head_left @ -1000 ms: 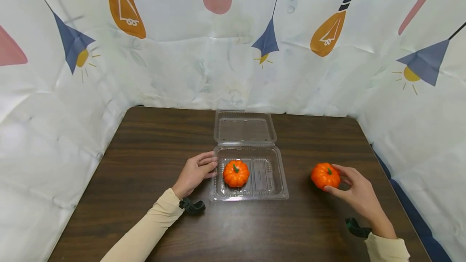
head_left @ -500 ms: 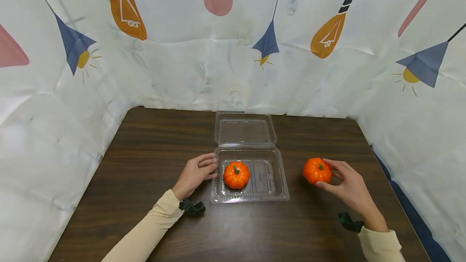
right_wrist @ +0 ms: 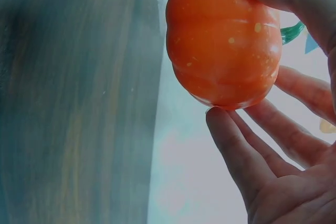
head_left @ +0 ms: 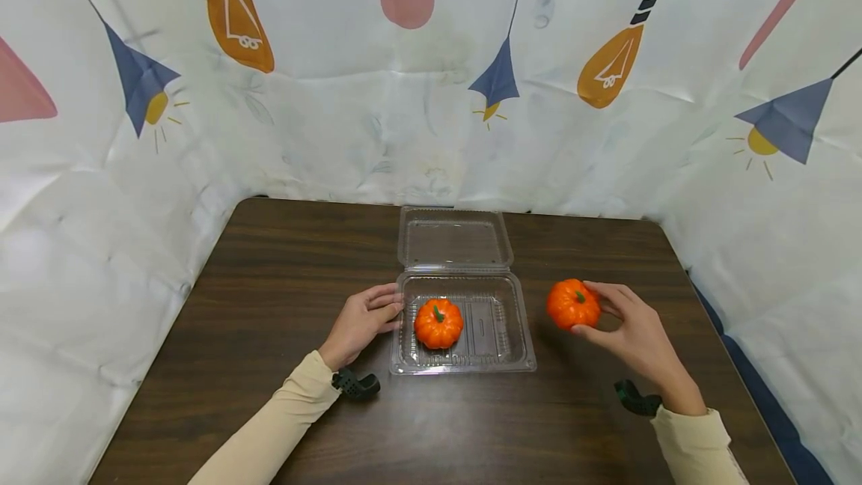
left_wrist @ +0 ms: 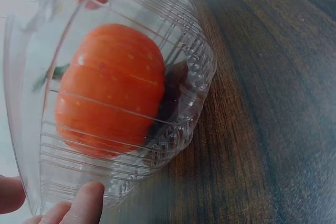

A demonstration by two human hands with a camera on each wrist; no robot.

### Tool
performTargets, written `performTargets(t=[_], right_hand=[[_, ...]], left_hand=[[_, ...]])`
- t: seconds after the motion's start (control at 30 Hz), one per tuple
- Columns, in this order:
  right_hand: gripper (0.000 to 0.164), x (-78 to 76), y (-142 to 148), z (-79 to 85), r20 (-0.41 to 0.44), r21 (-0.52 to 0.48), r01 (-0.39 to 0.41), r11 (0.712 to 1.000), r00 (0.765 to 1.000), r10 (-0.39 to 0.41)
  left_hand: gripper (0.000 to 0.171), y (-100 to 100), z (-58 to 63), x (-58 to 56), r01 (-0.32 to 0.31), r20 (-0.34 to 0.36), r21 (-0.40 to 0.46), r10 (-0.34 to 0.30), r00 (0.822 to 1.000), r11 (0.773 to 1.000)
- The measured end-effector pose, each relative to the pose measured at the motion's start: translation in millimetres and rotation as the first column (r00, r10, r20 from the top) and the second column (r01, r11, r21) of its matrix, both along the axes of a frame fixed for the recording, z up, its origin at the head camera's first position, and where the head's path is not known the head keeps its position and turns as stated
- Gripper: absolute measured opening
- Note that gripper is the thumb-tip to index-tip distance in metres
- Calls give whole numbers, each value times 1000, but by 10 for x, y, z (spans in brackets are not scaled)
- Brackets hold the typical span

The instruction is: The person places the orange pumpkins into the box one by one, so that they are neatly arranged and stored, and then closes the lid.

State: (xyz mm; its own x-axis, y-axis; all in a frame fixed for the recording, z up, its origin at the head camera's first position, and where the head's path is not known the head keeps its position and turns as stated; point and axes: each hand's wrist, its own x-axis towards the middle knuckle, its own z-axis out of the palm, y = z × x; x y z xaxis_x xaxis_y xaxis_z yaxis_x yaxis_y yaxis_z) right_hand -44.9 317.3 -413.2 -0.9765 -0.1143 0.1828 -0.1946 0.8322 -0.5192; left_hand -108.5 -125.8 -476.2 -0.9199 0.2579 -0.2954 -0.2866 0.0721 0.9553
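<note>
Passable from above into the right half of the tray [head_left: 486,329]. Blocked farther left by pumpkin [head_left: 438,325] and left hand [head_left: 360,322].

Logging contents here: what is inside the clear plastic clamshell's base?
One orange pumpkin, green stem upward, left of centre in the base. In the head view, it hides what lies beneath.

Container [head_left: 488,324] and lid [head_left: 454,238]: thin clear plastic, glossy, the ribbed walls catching the light. Inner pumpkin [head_left: 438,324] and outer pumpkin [head_left: 572,304]: smooth, shiny shells, plastic to my eye, finely speckled; the latter's stem [right_wrist: 292,32] is glossy too. Table [head_left: 303,253]: smooth wood-grain top with a soft sheen. Backdrop [head_left: 323,126]: printed, creased sheet, cloth or film I cannot tell. Sleeve [head_left: 252,425]: soft, matt cloth.
</note>
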Motion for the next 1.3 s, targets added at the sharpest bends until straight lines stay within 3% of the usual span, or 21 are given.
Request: performTargets(t=[0.6,1.3], right_hand=[[71,-114,-234,93,-91,-30,-97,995,991,94],[73,-226,-634,46,-40,-75,-213,974,977,211]], left_hand=[[51,9,15,-15,1,6,-1,-1,1000,1000],[51,-7,-12,-11,-5,11,10,5,1000,1000]])
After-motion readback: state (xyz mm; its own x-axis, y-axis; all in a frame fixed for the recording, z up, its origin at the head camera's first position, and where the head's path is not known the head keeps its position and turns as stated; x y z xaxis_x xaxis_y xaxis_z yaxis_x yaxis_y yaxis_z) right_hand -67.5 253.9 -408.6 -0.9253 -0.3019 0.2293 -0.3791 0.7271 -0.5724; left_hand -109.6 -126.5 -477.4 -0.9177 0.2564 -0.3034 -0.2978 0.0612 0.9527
